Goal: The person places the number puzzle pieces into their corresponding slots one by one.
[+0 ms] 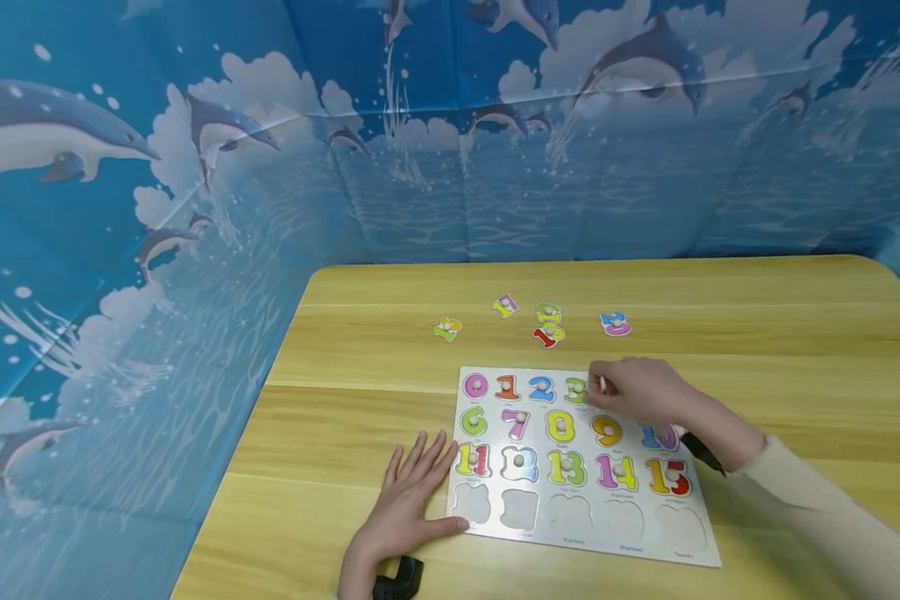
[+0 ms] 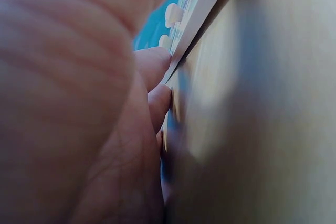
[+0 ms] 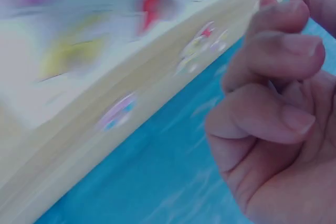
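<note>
**Nearly filled, one row to go**

On the yellow wood-grain bench [image 1: 330, 333] lies a white rectangular number-puzzle board [image 1: 495, 504], its bottom recesses [image 1: 570, 517] unfilled. The flat, released left hand [image 1: 412, 508] touches its edge; the right hand [image 1: 641, 390] curls over the top row, its grip unclear. Beyond lie five small multicoloured number pieces [image 1: 616, 324]; picking one up probably comes next.

Blue dolphin-printed fabric [image 1: 420, 225] is hanging, creased, behind and left of a yellowish wood-grain table [image 1: 345, 350].
</note>
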A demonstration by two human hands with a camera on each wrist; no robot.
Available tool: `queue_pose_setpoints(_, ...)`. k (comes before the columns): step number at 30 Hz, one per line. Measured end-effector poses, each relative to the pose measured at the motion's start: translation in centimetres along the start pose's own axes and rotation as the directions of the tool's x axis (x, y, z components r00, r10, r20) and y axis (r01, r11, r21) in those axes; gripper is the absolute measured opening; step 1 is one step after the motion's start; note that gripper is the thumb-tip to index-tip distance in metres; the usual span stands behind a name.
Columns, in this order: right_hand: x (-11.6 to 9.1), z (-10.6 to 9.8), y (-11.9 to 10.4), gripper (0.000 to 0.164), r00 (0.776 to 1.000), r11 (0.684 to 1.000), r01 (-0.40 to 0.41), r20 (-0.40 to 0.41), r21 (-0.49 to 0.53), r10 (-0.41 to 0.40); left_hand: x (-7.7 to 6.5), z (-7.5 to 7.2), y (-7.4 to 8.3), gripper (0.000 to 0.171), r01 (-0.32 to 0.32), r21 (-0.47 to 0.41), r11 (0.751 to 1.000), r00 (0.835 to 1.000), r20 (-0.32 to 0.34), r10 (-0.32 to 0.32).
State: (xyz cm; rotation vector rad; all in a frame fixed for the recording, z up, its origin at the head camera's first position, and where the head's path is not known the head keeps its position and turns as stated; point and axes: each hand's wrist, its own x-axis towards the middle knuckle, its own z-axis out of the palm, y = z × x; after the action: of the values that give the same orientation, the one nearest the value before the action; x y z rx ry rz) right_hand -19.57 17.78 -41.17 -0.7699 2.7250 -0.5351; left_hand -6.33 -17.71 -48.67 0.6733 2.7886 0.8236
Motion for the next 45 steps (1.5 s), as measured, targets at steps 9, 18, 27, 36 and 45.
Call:
queue_pose_setpoints(9, 11.5, 1.9, -4.4, 0.017, 0.998, 0.997, 0.060, 0.025, 0.055, -0.061, 0.0, 0.8, 0.3, 0.090, -0.032, -0.027, 0.999, 0.999, -0.009, 0.032)
queue_pose_setpoints(18, 17.0, 4.3, -7.6, 0.037, 0.999, 0.998, -0.033, -0.005, 0.059, 0.034, 0.0, 0.8, 0.8, 0.090, -0.038, -0.006, 0.999, 0.999, 0.007, 0.038)
queue_pose_setpoints(27, 19.5, 5.5, -8.1, 0.015, 0.993, 0.993, -0.118, 0.005, -0.006, 0.118, -0.2, 0.6, 0.7, 0.089, -0.050, -0.015, 0.999, 0.999, 0.009, 0.050)
queue_pose_setpoints(36, 19.2, 4.8, -7.7, 0.020, 0.999, 0.998, -0.049, 0.015, -0.047, 0.050, 0.2, 0.3, 0.0, 0.089, -0.056, 0.023, 0.998, 0.998, -0.009, 0.056)
queue_pose_setpoints(45, 13.9, 4.1, -8.9, 0.022, 0.992, 0.991, 0.127, 0.004, -0.038, -0.127, 0.0, -0.2, -0.3, 0.089, -0.045, 0.016, 0.999, 0.999, -0.016, 0.045)
